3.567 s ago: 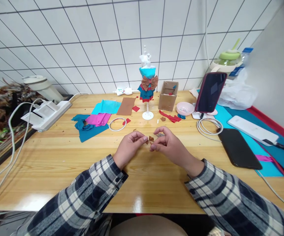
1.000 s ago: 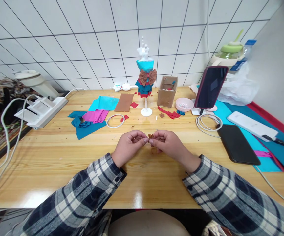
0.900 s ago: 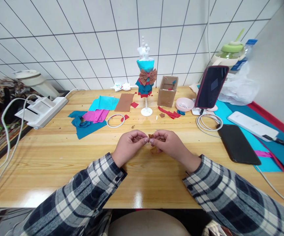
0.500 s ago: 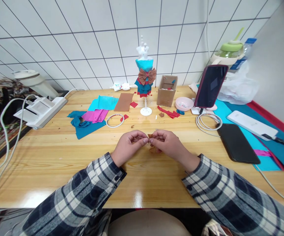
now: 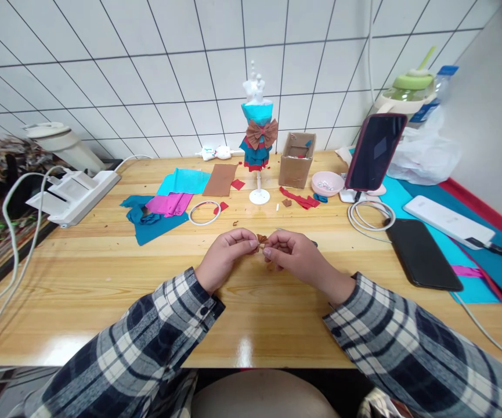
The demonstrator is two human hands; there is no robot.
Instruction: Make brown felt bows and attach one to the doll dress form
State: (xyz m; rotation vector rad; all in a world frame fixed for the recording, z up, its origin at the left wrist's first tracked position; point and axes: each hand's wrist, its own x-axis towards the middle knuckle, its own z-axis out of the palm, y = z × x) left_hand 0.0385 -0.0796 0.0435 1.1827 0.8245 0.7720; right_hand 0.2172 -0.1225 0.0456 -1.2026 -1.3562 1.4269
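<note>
Left hand (image 5: 227,253) pinched a pleated brown scrap (image 5: 262,238) low over the bench (image 5: 242,325), right hand (image 5: 293,253) narrow-fingered just beside it, grip unclear; likely a shaping step, the next move calling for a light, exact pinch.

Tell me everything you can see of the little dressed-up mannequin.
The mannequin is white, plastic-looking and upright, topped by small knobs, on a thin post and round base on the wooden table, left of the cardboard box in the view. It wears a turquoise top, a pleated brown bow and a tiered teal skirt edged in red, all cloth-like. Neither the left hand nor the right hand touches it.
</note>
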